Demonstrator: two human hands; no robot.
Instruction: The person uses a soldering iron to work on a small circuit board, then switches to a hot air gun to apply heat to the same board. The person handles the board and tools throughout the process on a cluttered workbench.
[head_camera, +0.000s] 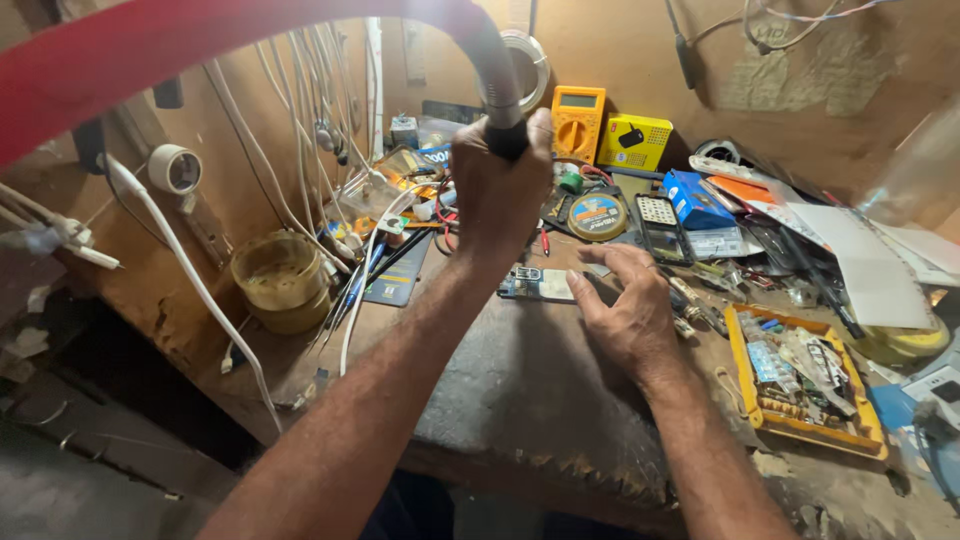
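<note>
Rough, worn wooden bench; ribbed plastic hose

A grey flexible hose with a black handle arched down from above, held upright over the dark worktop. A small exposed circuit board lay flat on the worktop just below it.

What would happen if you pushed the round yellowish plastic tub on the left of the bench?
The round yellowish plastic tub looks wide and squat, so it would probably slide rather than tip. It stands near the worn bench edge, so a hard shove might knock it off. It looks light, likely plastic.
</note>
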